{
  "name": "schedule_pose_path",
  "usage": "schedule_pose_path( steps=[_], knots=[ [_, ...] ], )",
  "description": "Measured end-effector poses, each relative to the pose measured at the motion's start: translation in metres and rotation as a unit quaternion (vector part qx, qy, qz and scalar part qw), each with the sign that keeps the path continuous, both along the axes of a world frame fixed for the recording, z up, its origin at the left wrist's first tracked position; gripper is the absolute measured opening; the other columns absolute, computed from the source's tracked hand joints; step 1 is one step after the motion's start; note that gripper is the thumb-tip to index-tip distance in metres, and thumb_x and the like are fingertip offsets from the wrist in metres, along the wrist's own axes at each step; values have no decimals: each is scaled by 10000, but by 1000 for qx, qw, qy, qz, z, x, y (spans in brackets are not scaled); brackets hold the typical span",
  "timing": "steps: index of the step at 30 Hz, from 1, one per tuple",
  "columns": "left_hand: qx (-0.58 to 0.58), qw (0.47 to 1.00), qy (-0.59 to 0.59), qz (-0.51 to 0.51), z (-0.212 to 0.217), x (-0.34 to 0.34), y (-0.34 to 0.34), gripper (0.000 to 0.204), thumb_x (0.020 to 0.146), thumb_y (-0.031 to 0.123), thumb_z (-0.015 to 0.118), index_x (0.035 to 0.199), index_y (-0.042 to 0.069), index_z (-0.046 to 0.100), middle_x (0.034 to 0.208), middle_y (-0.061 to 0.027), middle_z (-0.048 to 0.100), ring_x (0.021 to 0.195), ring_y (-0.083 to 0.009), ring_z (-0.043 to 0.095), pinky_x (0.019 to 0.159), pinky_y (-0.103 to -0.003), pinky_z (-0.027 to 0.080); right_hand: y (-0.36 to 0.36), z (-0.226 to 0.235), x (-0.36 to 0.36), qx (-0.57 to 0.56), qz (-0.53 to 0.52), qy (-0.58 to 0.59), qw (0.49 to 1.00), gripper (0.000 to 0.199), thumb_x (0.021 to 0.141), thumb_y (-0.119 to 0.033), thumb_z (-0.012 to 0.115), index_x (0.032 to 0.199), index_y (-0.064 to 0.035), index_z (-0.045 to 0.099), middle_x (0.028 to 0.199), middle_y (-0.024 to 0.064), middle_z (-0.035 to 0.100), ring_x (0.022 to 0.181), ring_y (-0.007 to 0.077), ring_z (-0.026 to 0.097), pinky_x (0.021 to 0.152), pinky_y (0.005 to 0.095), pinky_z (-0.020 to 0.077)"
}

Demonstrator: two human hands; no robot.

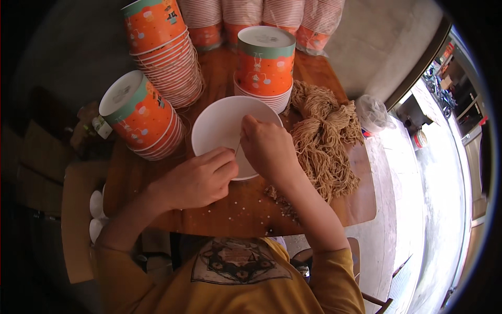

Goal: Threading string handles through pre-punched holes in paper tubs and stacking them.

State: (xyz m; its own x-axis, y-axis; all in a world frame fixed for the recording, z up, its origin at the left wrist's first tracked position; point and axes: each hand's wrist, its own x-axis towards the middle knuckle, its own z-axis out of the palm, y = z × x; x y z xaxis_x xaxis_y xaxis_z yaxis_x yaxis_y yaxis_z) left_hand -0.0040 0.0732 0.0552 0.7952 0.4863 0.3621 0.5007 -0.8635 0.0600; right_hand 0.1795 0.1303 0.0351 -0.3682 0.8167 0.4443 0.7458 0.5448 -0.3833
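A thin tan string runs between my two hands above a paper bucket with a white inside. My left hand is closed in a pinch on the string's lower end, at the bucket's near left rim. Higher up, over the bucket's right side, my right hand grips the other end in a closed fist. Part of the bucket's near rim and right wall is hidden behind my hands. A heap of loose tan string lies just right of my right forearm.
Upside-down orange and green paper buckets stand in stacks: a short one at left, a tall leaning one behind it, another beyond the open bucket. Plastic-wrapped stacks line the wall. Small white bits dot the wooden table.
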Motion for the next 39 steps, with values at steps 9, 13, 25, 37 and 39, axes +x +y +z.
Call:
schedule_pose_path(
  steps=[9,13,25,37,39],
  knots=[
    [-80,995,29,-43,10,-22,7,245,710,25,627,950,50,581,994,-97,572,1066,-306,537,1056,-437,397,-2,1,11,-26,26,-56,998,116,878,-123,534,854,-21,582,696,184,659,640,358,675,572,446,557],
    [-3,997,77,-15,16,-29,17,164,756,58,590,919,59,578,956,-77,558,1054,-261,542,1084,-487,365,6,14,28,-111,90,132,981,145,899,-169,593,920,-32,634,775,207,666,777,320,697,676,419,541],
    [67,995,35,60,3,-65,63,80,811,14,615,890,10,613,1215,-110,591,1253,-320,503,1057,-451,419,-16,21,81,-414,152,675,592,148,978,-217,552,1044,-98,609,680,-88,449,529,16,329,457,171,260],
    [-624,654,-422,67,17,64,-40,198,1007,91,500,1184,33,433,901,-49,610,673,-80,566,569,-204,449,-53,53,34,-403,198,714,537,173,1018,-177,483,1102,-43,554,702,-53,426,547,10,312,440,149,257],
    [-639,688,-329,99,15,58,-46,195,1037,178,468,1154,34,527,855,-59,634,638,-75,574,551,-190,434,-42,38,51,-394,196,720,537,156,1003,-167,514,1083,-48,576,704,-53,457,546,15,334,465,156,278]
  ],
)
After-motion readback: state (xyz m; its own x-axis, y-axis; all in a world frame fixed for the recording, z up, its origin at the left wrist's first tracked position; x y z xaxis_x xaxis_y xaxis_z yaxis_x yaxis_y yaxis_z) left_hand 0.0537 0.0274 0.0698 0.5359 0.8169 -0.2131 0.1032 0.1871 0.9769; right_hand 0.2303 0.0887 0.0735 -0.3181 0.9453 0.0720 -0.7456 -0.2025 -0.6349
